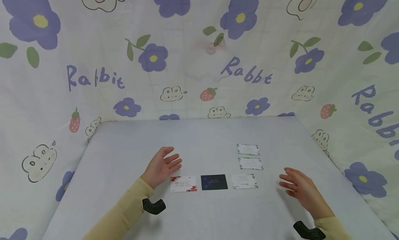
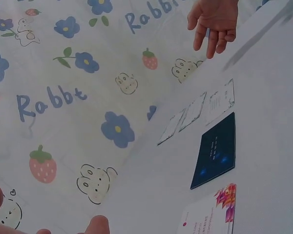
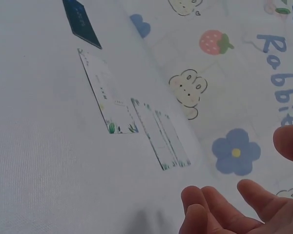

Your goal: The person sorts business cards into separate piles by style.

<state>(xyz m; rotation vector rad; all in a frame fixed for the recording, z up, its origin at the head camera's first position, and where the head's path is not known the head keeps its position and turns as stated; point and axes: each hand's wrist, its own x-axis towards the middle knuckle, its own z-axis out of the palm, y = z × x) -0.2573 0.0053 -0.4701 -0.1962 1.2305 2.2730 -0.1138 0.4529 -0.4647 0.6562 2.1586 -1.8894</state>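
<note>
My left hand (image 1: 162, 166) hovers over the table with loosely spread fingers and holds nothing. Just below it lies a white card with red floral corners (image 1: 183, 184). A dark blue card (image 1: 214, 182) sits in the middle of that row, and a white card with green leafy corners (image 1: 244, 181) is at its right end. Behind the leafy card lie two similar ones, a nearer card (image 1: 250, 163) and a farther card (image 1: 248, 149). To the right of the cards, my right hand (image 1: 300, 188) is held above the table, fingers relaxed, with nothing in it.
A pale cloth covers the table (image 1: 131, 139). Behind it and at both sides hangs a white curtain (image 1: 184, 67) printed with purple flowers, strawberries and rabbits. A black curved piece is on each sleeve near the wrist.
</note>
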